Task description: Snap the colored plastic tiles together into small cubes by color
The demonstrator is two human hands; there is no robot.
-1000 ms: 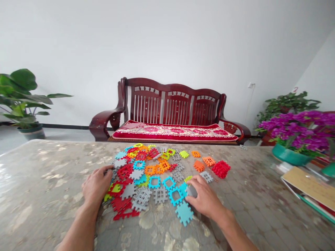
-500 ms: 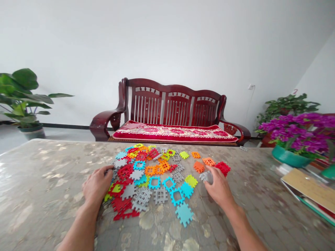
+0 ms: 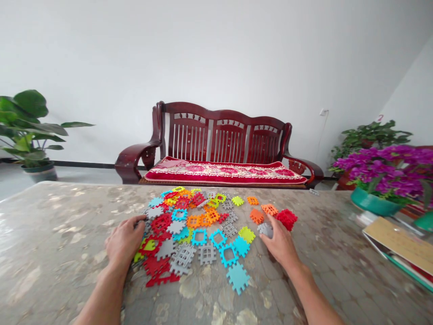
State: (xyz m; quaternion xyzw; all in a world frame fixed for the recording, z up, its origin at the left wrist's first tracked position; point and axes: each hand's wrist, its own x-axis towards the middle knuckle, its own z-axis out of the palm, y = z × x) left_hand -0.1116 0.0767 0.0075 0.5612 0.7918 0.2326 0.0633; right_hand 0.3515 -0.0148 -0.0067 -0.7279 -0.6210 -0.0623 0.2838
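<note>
A spread of flat, notched plastic building pieces in several colours lies on the table. My left hand rests at the pile's left edge with its fingers loosely stretched, beside a green piece and dark red pieces. Over on the right, my right hand has its thumb and forefinger apart around a grey piece, which appears to lie on the table. Just beyond that hand are a red piece and orange pieces. A light blue piece lies nearest me.
The table has a patterned covering. Purple flowers in a teal pot stand at the right, near a stack of papers and books. Behind the table is a wooden bench; a potted plant stands far left.
My right thumb has shifted slightly left along the grey piece, showing more of it. My left hand has hardly moved.
</note>
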